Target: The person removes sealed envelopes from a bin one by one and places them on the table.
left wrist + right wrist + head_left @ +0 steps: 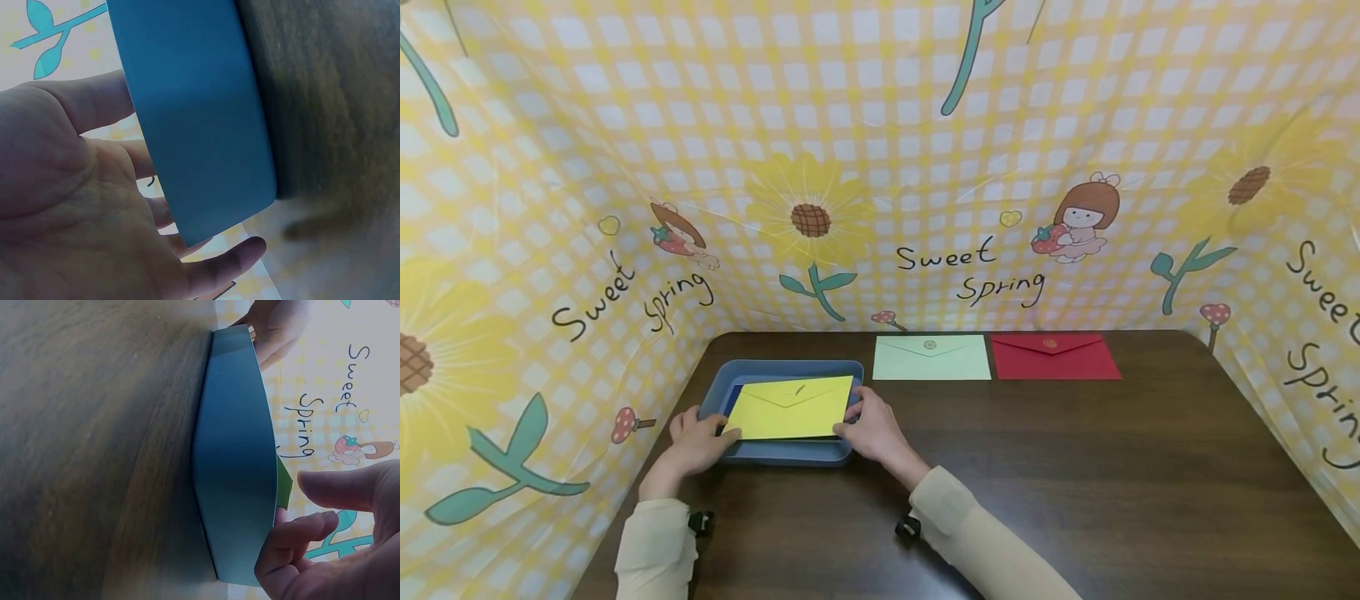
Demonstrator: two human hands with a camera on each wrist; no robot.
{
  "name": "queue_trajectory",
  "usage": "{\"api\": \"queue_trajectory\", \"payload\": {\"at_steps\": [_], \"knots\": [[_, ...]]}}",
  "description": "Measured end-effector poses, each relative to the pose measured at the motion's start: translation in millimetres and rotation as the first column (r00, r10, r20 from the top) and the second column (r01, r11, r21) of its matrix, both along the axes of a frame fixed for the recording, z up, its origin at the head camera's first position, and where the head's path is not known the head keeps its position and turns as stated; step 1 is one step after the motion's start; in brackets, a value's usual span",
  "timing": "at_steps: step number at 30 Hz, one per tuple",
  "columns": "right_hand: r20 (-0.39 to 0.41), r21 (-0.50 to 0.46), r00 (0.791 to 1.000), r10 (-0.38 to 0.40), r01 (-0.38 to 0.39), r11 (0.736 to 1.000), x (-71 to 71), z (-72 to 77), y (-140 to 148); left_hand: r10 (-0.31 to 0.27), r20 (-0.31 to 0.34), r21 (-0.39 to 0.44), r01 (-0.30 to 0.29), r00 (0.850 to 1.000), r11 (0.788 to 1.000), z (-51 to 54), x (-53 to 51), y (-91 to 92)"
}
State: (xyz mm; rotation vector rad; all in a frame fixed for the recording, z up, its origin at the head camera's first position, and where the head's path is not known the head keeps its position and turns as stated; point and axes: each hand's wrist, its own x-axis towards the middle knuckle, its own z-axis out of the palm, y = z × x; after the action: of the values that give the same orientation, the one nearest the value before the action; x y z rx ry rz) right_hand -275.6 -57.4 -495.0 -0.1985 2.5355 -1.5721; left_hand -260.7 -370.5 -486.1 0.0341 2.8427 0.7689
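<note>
A yellow envelope (790, 408) lies slightly tilted over the blue tray (797, 452) at the left of the table. Under it, part of a dark blue item (734, 397) shows at the left. My left hand (696, 442) holds the envelope's lower left corner, its thumb on top; in the left wrist view the tray wall (200, 125) hides the fingertips. At the right edge my right hand (874, 423) pinches the envelope near its lower right corner. Only a small greenish-yellow corner of the envelope (284, 484) rises past the tray rim in the right wrist view, close to the thumb.
A pale green envelope (931, 362) and a red envelope (1056, 362) lie side by side along the back edge of the dark wooden table (1037, 467). Checked yellow cloth (880, 125) with printed flowers hangs behind and at both sides.
</note>
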Motion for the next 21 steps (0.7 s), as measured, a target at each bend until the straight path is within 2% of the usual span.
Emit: {"api": "queue_trajectory", "payload": {"at_steps": [4, 9, 14, 21], "knots": [[0.001, -0.003, 1.0, 0.01, -0.01, 1.0, -0.3, -0.7, 0.4, -0.005, 0.001, 0.017, 0.004, 1.0, 1.0, -4.4, -1.7, -2.4], [0.009, -0.034, 1.0, 0.019, -0.019, 0.999, -1.7, -2.2, 1.5, 0.016, 0.004, 0.045, -0.016, 1.0, 0.999, 0.7, -0.9, 1.6], [0.018, -0.054, 1.0, 0.013, -0.012, 0.998, -2.3, -2.8, 3.5, 0.034, 0.011, 0.018, -0.034, 0.999, 0.999, 5.4, 0.0, 5.7], [0.01, -0.075, 1.0, 0.001, 0.0, 0.997, -1.3, -0.6, 6.5, 0.026, 0.005, -0.006, -0.026, 1.0, 1.0, 4.9, 0.3, 6.4]]}}
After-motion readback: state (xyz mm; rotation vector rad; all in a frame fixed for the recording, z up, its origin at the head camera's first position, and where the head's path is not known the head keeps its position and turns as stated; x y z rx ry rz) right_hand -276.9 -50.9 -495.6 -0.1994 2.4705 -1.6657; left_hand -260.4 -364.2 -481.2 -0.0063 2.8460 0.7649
